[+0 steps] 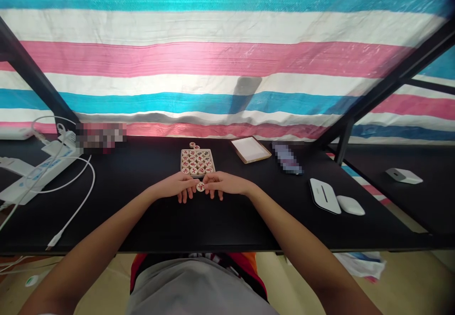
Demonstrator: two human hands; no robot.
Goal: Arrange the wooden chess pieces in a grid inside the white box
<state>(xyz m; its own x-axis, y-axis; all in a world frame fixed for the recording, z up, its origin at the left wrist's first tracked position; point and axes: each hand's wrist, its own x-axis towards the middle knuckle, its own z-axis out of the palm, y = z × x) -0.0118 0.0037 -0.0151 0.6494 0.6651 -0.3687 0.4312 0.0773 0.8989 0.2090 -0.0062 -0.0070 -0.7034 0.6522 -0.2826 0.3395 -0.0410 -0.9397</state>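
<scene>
A round xiangqi piece (200, 187) with a red character is held between my two hands, just in front of a shallow box (214, 163). My left hand (180, 185) grips it from the left side, fingers curled down. From the right, my right hand (223, 183) pinches its other edge with thumb and fingertips. Rows of xiangqi pieces (192, 158), with red or dark characters, fill the box face up. Behind the box, two loose pieces (196, 147) lie close together, one overlapping the other.
An open box lid (250, 149) and a phone (287, 158) lie at the back right. Farther right are a white flat device (324, 195) and a white mouse (350, 205). A power strip (42, 170) with white cables (76, 211) occupies the left. A striped sheet (227, 59) hangs behind the black table (199, 232).
</scene>
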